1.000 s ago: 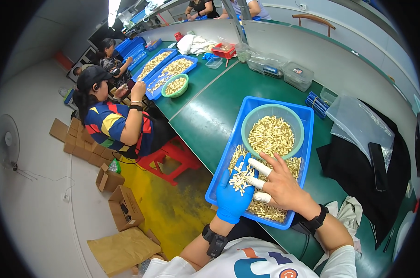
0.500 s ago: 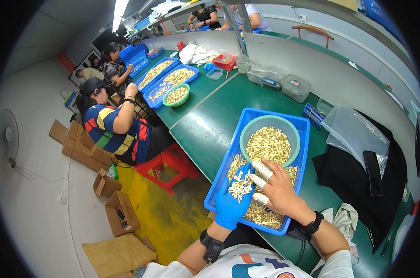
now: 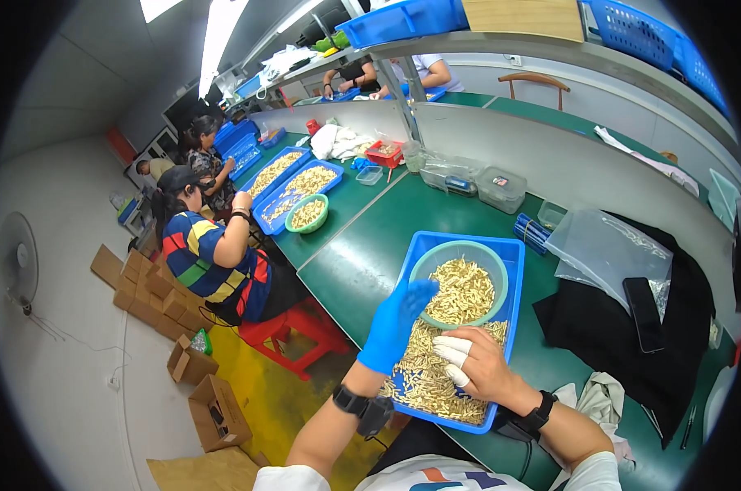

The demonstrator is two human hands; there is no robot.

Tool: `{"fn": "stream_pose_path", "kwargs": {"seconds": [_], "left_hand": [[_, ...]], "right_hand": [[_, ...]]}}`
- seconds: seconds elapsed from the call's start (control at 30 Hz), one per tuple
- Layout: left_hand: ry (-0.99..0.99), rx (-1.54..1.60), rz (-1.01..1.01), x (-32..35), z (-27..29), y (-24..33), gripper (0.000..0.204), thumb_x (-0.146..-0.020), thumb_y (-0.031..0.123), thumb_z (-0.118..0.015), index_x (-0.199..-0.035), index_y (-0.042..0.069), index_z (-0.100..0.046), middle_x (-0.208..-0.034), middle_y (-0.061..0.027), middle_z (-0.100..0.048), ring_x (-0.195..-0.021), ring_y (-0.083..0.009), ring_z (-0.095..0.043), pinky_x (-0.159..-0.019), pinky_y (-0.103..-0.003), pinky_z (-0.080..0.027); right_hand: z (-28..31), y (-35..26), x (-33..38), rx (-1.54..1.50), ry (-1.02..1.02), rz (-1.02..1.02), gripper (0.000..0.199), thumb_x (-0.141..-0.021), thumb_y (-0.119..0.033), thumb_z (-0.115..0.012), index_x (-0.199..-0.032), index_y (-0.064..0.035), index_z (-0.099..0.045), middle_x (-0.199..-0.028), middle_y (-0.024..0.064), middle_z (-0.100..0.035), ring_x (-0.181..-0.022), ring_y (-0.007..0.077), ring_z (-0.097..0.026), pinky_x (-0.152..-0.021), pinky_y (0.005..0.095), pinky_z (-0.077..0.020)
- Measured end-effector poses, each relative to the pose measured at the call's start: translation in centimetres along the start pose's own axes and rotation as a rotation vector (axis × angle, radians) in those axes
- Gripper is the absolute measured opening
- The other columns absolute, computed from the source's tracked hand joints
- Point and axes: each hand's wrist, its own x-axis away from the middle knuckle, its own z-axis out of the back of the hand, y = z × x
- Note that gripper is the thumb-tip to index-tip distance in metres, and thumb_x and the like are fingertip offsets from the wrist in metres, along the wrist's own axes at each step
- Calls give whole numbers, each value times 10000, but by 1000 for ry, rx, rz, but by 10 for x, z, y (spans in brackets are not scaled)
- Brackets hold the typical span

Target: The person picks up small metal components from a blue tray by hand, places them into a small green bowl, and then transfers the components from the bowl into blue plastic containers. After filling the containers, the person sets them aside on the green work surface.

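Observation:
My left hand (image 3: 399, 324), in a blue glove, is turned on its side by the left rim of a pale green bowl (image 3: 501, 278). Its fingers are stretched out and a little blurred, with no pieces visible on them. Small brass-coloured pins (image 3: 459, 293) fill much of the bowl. The bowl stands in the far part of a blue tray (image 3: 514, 304), and more loose brass pins (image 3: 436, 397) cover the tray's near part. Just above these is my right hand (image 3: 487, 364), white cots on several fingers. Those fingers are bent and drawn together; whatever they hold is hidden.
Blue trays (image 3: 264, 214) and a green bowl (image 3: 307, 214) of similar pieces lie farther left, beside a co-worker (image 3: 215, 254) on a red stool (image 3: 293, 331). At right are a phone (image 3: 643, 313), black cloth (image 3: 599, 344) and plastic boxes (image 3: 501, 190). A partition (image 3: 550, 151) runs behind.
My left hand has turned from palm-up with a heap of pins to sideways at the bowl, the pins gone from it. My right hand has drawn its fingers together. The view has tilted up.

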Motion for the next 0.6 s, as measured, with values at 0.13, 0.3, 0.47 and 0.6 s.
{"fn": "stream_pose_path", "kwargs": {"seconds": [0.13, 0.3, 0.47, 0.6], "left_hand": [[-35, -665, -18, 55, 19, -33, 442, -960, 357, -489, -1220, 9, -572, -1233, -193, -573, -1165, -300, -542, -986, -387, -429], [-212, -1467, -277, 81, 8, -46, 409, -880, 360, -593, -1131, 39, -633, -1131, -232, -588, -1022, -361, -591, -845, -416, -498], [-446, -1355, -178, 96, -11, -68, 396, -875, 421, -565, -975, 46, -645, -986, -236, -610, -820, -400, -611, -686, -493, -489], [-601, -1343, 41, 97, -17, -53, 418, -884, 439, -540, -944, 35, -631, -876, -236, -630, -786, -406, -615, -699, -485, -490]], "right_hand": [[-1, -1, -1, -14, -3, -14, 302, -793, -135, -668, -1074, -24, -650, -1096, 103, -651, -1043, 300, -598, -871, 431, -485], [-5, -5, -5, -53, -17, -14, 286, -784, -113, -670, -1055, -22, -656, -1071, 111, -655, -1006, 310, -614, -827, 403, -509], [-2, -6, 1, -20, -30, 46, 259, -778, -84, -664, -1030, -24, -663, -1016, 121, -664, -961, 316, -628, -793, 393, -523], [-9, -8, 2, -25, -56, 35, 223, -786, -68, -644, -1003, -18, -664, -982, 126, -669, -937, 321, -632, -788, 398, -523]]}}
